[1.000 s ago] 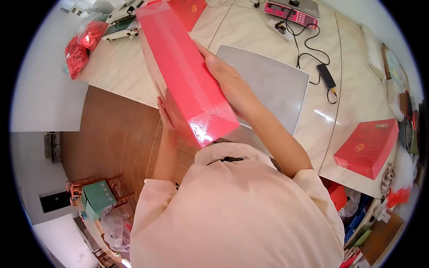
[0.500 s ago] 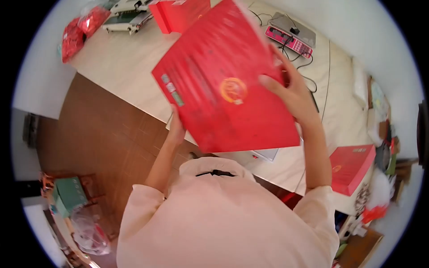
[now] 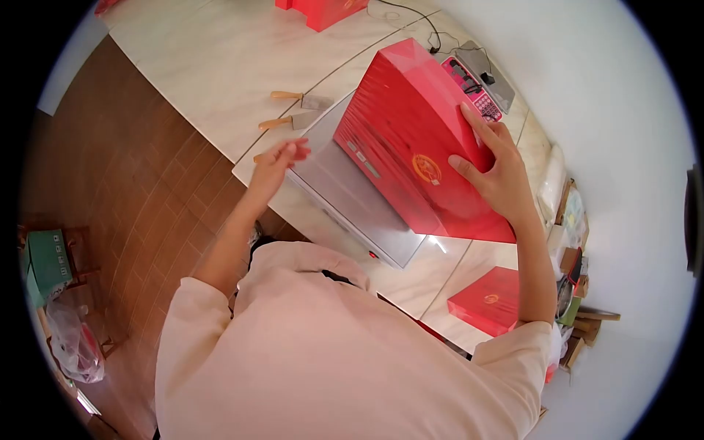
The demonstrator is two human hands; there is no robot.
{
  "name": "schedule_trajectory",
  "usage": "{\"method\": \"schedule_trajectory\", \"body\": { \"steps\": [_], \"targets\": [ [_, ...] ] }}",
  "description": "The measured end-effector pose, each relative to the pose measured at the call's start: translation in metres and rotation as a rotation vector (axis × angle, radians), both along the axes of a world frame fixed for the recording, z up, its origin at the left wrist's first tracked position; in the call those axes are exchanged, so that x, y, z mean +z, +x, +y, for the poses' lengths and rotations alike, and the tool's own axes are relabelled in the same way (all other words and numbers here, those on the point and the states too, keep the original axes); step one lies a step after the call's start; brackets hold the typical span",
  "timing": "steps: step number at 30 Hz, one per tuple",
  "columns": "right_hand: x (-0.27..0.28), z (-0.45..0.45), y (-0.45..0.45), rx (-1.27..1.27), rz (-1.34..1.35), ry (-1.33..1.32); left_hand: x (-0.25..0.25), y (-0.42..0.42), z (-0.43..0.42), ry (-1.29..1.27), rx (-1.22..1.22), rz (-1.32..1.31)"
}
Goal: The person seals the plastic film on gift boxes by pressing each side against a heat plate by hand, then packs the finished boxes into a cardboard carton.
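Note:
My right hand (image 3: 500, 170) grips the upper right side of a red box (image 3: 396, 139) wrapped in shiny clear film, with a round gold emblem on its broad face. The box is tilted up on edge over a flat metal plate (image 3: 330, 180), its lower edge at or close to the surface. My left hand (image 3: 281, 163) is off the box, fingers apart, beside the plate's left edge. Beyond that hand lie two wooden-handled flat-bladed scrapers (image 3: 315, 102) (image 3: 301, 120). A red light shows on the plate's front side.
Another red box (image 3: 485, 299) lies on the table (image 3: 198, 73) at right, and a red box (image 3: 323, 11) is at the far edge. A pink-and-grey scale (image 3: 473, 88) with black cables sits behind my right hand. A green box (image 3: 48, 258) stands at far left.
The red box has come down and right from in front of me to the metal plate, tilting onto its edge. My left hand has let go; my right hand still holds it.

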State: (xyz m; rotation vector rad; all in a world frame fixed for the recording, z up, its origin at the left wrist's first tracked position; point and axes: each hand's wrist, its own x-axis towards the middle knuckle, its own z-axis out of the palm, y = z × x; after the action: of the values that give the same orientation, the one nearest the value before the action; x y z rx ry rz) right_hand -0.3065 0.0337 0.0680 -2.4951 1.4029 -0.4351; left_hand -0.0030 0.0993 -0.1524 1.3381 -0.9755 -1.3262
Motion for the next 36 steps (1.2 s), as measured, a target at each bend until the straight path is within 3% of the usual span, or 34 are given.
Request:
{"method": "schedule_trajectory", "body": {
  "steps": [9,13,20,22,28,36],
  "targets": [
    [-0.015,-0.001,-0.001,0.010,0.004,-0.043,0.127,-0.014,-0.061,-0.508,0.101,-0.098],
    [-0.015,-0.004,-0.004,0.049,0.057,-0.083,0.152,-0.046,-0.104,-0.643,0.063,-0.090],
    [-0.024,-0.009,-0.021,0.018,-0.390,-0.025,0.135,-0.073,-0.131,-0.436,-0.147,-0.146],
    [-0.020,-0.008,-0.020,0.010,-0.387,0.038,0.134,-0.075,-0.129,-0.367,-0.151,0.094],
    [-0.026,-0.003,-0.012,-0.003,-0.138,-0.101,0.125,-0.081,-0.132,-0.457,-0.082,0.106],
    [-0.025,-0.003,-0.011,-0.026,-0.063,-0.082,0.120,-0.082,-0.136,-0.494,-0.058,0.179]
  ]
}}
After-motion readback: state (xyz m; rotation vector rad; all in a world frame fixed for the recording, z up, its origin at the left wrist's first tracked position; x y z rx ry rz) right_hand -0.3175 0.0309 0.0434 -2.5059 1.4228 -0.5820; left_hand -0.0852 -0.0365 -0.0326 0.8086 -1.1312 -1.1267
